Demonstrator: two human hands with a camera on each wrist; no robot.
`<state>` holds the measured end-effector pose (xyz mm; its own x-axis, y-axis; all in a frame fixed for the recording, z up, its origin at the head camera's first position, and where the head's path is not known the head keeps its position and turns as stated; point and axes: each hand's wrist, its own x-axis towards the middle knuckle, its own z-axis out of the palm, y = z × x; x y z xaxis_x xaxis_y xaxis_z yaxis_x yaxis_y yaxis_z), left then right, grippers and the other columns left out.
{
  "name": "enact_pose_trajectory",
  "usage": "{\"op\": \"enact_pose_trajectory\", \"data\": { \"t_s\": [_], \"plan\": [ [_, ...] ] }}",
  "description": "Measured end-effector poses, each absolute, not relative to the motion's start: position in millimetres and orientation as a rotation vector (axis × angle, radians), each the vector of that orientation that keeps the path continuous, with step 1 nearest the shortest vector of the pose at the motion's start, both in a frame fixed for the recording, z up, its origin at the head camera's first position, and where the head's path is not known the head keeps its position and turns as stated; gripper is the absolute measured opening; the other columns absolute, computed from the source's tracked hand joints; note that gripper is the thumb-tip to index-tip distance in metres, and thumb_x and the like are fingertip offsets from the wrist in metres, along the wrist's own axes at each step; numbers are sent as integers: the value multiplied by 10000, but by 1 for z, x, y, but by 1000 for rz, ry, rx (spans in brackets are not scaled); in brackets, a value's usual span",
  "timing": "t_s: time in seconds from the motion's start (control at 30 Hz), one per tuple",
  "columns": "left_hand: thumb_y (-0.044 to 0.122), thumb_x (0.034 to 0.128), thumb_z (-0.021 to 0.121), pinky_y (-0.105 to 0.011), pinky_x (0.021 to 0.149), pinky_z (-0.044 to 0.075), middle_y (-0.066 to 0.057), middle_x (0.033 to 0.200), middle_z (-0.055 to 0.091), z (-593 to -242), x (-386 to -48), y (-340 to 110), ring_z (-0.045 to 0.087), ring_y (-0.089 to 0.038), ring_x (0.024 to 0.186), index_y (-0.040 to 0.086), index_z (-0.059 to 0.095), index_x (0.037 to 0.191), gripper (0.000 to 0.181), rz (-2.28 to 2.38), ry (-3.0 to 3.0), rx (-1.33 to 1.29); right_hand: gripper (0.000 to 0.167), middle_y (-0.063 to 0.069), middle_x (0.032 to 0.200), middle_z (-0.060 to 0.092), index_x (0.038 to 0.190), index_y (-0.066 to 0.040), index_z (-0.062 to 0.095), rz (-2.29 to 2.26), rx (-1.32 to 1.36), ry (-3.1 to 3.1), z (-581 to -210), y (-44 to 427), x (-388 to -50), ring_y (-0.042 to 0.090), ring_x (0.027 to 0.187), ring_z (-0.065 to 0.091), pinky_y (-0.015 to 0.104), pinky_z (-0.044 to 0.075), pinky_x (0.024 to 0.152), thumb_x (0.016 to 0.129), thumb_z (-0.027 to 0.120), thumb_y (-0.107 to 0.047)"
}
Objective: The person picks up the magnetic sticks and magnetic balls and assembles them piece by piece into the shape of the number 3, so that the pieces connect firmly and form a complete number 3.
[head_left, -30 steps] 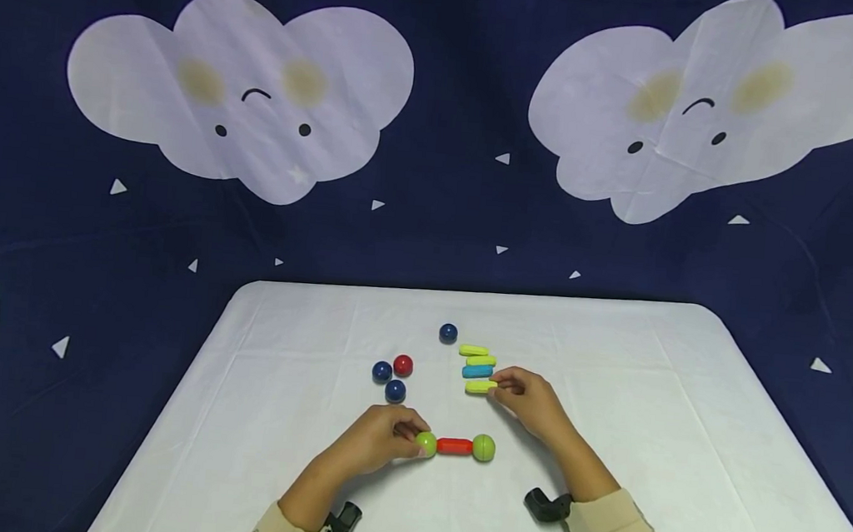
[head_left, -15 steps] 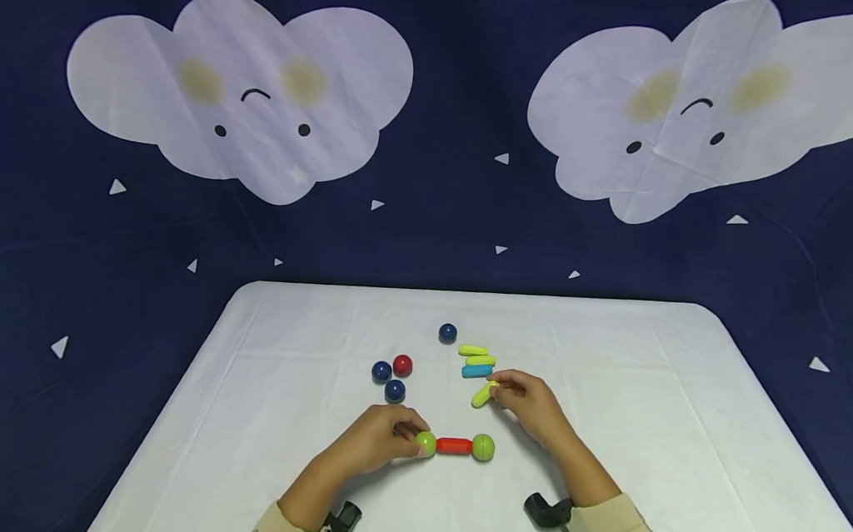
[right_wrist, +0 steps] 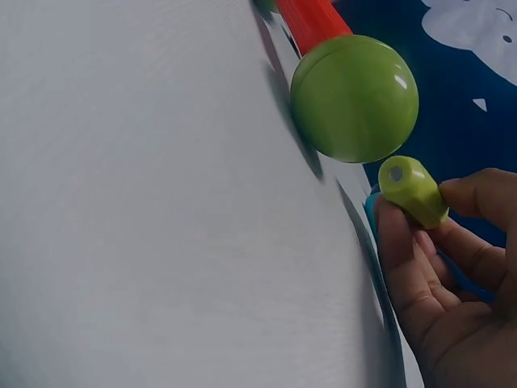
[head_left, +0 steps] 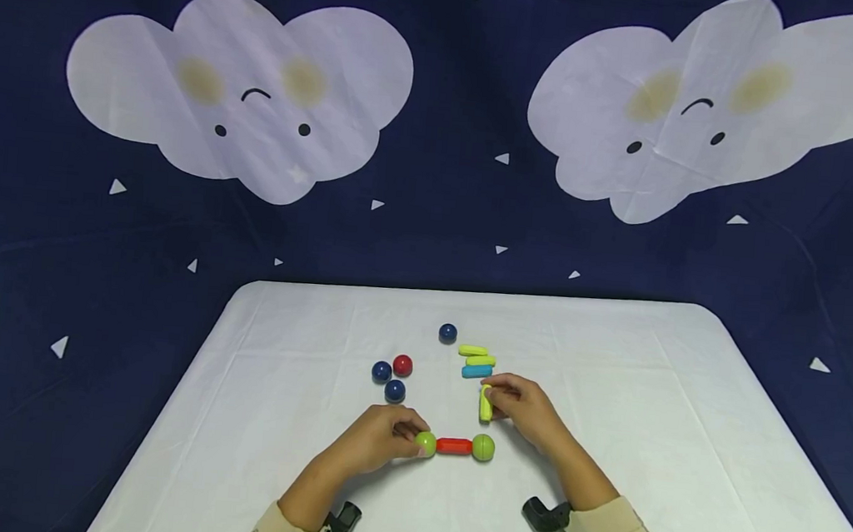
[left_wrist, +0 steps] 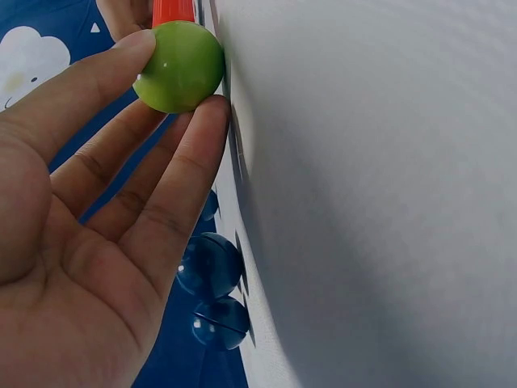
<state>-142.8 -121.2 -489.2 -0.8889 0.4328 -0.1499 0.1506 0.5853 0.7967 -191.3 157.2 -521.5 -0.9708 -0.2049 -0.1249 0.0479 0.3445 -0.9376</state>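
Observation:
My left hand (head_left: 375,441) pinches a green ball (left_wrist: 182,69) between thumb and fingers. That ball sits at the left end of a red rod (head_left: 454,446), and a second green ball (head_left: 483,447) is at the right end. My right hand (head_left: 531,409) pinches a yellow rod (head_left: 487,403), which points toward me just behind the right green ball. In the right wrist view, the yellow rod (right_wrist: 414,192) shows a silvery round spot on its end, near the green ball (right_wrist: 355,101).
Beyond my right hand lie a blue rod (head_left: 477,371) and two yellow rods (head_left: 481,360). A red ball (head_left: 403,365) and two dark blue balls (head_left: 395,391) cluster behind my left hand. Another dark blue ball (head_left: 448,333) sits farther back on the white table (head_left: 615,356).
My right hand has drawn the yellow rod slightly toward me and turned it from lying sideways to pointing at me. The left hand and the red rod with green balls have stayed put.

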Motion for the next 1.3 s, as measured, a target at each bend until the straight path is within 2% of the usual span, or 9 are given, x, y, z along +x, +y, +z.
{"op": "enact_pose_trajectory", "data": {
  "t_s": [0.5,0.9,1.07,1.3],
  "plan": [
    [149,827,827,-218,754,527,48,909,717,-490,-144,-122,635,-80,842,138,761,1024,208,1200,2489,476,301,100,976,729,1220,-11,673,-1630,-199,2366,-522,154,-183,154,788,691,309,574,714,992,626,-202],
    [146,826,829,-219,755,526,46,915,712,-491,-143,-121,630,-85,848,138,759,1024,210,1192,2488,454,277,66,963,711,1204,-38,671,-1619,-176,2361,-525,153,-178,165,790,685,277,576,718,984,636,-201],
    [148,826,830,-218,756,526,47,916,711,-491,-143,-121,630,-82,848,137,759,1024,211,1194,2490,456,307,74,975,707,1222,-31,655,-1626,-169,2346,-526,154,-176,160,789,687,275,582,711,975,661,-212],
    [142,824,830,-217,754,526,42,919,712,-490,-142,-121,628,-83,847,132,758,1024,213,1194,2493,458,394,90,977,691,1282,-3,600,-1637,-156,2303,-524,156,-168,154,744,648,290,576,631,946,702,-181]
  ]
}}
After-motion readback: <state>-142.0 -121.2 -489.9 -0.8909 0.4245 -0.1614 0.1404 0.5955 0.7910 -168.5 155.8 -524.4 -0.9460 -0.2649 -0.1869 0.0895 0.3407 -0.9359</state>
